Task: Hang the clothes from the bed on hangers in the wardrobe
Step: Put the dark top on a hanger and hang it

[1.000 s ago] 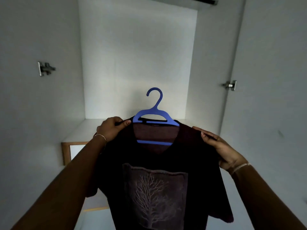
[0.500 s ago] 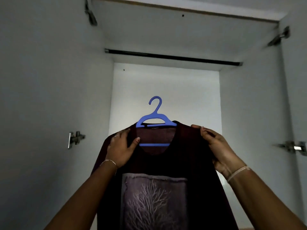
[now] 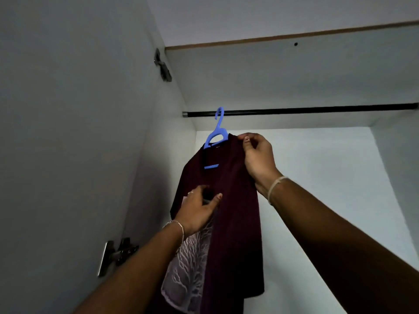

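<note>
Wardrobe [image 3: 294, 177] panels of plain white board are being looked up at from below, with the white door [image 3: 68, 132] standing open on the left. Inside, near the left wall, a dark maroon cotton T-shirt [image 3: 233, 200] with a pale tree print is being held up, turned almost edge-on and hanging down between the two forearms. A long black metal rail [image 3: 317, 109] is running across under the wardrobe top. The T-shirt's shoulder, just right of the collar, is being pinched between the thumb and curled fingers of the right hand [image 3: 258, 155], which is raised just below the rail. Lower and to the left, a fold of the T-shirt's chest is being gripped by the left hand [image 3: 197, 209], thumb on the near side. A blue plastic hanger [image 3: 215, 134] is being carried inside the collar, just left of the right hand; its hook is being seen across the rail's left end, though whether it is bearing on the rail cannot be told. Two metal hinges [image 3: 118, 254] are showing on the door. A thin bracelet [image 3: 176, 225] is being worn on the left wrist and a pale thread band [image 3: 275, 184] on the right.
</note>
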Demonstrator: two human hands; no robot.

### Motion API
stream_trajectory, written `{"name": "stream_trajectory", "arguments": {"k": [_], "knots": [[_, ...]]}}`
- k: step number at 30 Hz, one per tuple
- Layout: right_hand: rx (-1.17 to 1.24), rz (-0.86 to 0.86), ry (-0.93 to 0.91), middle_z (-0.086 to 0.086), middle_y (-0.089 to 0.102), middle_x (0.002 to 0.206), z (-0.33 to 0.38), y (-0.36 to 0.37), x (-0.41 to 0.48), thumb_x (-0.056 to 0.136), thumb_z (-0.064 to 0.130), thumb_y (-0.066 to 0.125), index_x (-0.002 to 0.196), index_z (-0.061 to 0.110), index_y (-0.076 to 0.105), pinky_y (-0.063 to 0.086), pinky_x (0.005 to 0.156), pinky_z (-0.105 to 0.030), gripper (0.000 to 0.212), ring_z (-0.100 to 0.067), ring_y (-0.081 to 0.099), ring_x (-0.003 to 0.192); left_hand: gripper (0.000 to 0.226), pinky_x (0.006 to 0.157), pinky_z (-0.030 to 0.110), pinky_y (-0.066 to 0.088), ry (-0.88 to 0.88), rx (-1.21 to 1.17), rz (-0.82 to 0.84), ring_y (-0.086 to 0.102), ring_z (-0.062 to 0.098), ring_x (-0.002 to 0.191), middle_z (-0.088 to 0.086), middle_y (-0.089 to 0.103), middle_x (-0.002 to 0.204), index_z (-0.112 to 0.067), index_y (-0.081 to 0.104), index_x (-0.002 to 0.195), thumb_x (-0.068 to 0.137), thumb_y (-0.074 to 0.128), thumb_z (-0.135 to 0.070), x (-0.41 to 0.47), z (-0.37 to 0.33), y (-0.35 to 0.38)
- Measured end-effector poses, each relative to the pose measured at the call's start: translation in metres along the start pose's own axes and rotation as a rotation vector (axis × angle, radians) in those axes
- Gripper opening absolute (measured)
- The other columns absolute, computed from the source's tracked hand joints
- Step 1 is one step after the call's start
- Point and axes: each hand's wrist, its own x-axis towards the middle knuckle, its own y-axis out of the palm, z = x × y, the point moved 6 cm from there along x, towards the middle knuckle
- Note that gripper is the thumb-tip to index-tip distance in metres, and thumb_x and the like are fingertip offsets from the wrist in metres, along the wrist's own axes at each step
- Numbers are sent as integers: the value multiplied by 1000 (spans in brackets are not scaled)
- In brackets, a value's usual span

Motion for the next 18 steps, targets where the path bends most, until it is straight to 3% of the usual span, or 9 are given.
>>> {"name": "stream_trajectory", "arguments": {"k": [3,6,9,13,18], "knots": [[-13,-24,-51,-4,69,106,-21,26,34,100,20,47,97,22,65,50,96,-44,18,-22,64,102,55,104,34,42,-15,-15,-16,55,15,114,2,56,130,-12,45,137,93,55,-43,39,10,-1],[-42,-47,-87,-5,69,107,-35,48,57,101,20,46,107,14,64,49,94,-39,20,-23,63,101,51,98,25,42,-52,-121,-54,54,13,112,0,59,119,-14,48,134,94,54,-45,70,25,2],[-72,-42,-114,-6,68,110,-49,69,80,101,21,45,111,14,62,48,92,-35,21,-24,61,103,38,107,31,39,-93,-186,-81,51,14,121,-3,59,119,-25,55,116,92,50,-54,97,44,11],[-114,-54,-157,-10,66,116,-59,93,110,102,20,44,114,12,62,45,90,-33,23,-27,60,108,63,111,37,36,-86,-279,-104,48,17,128,3,53,136,-30,58,113,75,44,-78,125,59,19],[-173,-89,-183,-11,64,119,-72,112,136,102,21,43,117,11,60,41,87,-28,24,-28,58,111,55,105,38,42,-83,-288,-137,56,21,116,4,62,123,-16,58,123,93,44,-59,156,75,16]]}}
